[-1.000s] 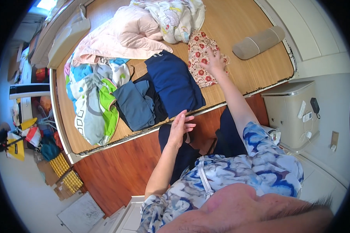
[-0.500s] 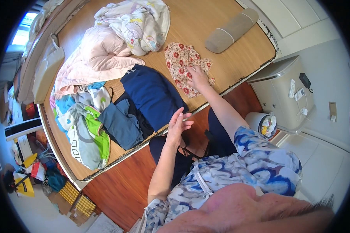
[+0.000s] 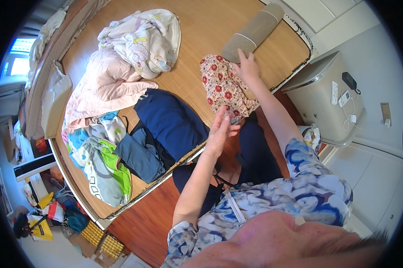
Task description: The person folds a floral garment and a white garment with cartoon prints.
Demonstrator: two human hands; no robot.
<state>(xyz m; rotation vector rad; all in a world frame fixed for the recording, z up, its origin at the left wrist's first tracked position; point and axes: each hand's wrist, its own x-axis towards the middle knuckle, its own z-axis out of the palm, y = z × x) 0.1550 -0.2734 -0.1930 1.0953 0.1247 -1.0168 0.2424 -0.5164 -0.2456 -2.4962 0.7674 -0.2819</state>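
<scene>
Tan matting tops the bed [image 3: 201, 27], with red-brown floor [image 3: 143, 219] below its near edge and a cream cabinet [image 3: 317, 102] at 3 o'clock from the cloth.

Red-flowered, the cloth [image 3: 218, 85] lies at the bed's near edge, its long axis running from 11 to 5 o'clock, the broader end toward 5. The right hand [image 3: 250, 71] is on its 2 o'clock side, fingers spread; whether they press the fabric, I cannot tell. At 6 o'clock, the left hand [image 3: 217, 134] has its fingers loosely apart, overlapping the cloth's near end; contact is unclear.

A grey roll [image 3: 254, 33] sits at 1 o'clock, its own axis pointing between 1 and 2. Navy fabric [image 3: 171, 123] lies at 8, a pink quilt [image 3: 104, 78] at 9, a printed blanket [image 3: 143, 42] at 10.
</scene>
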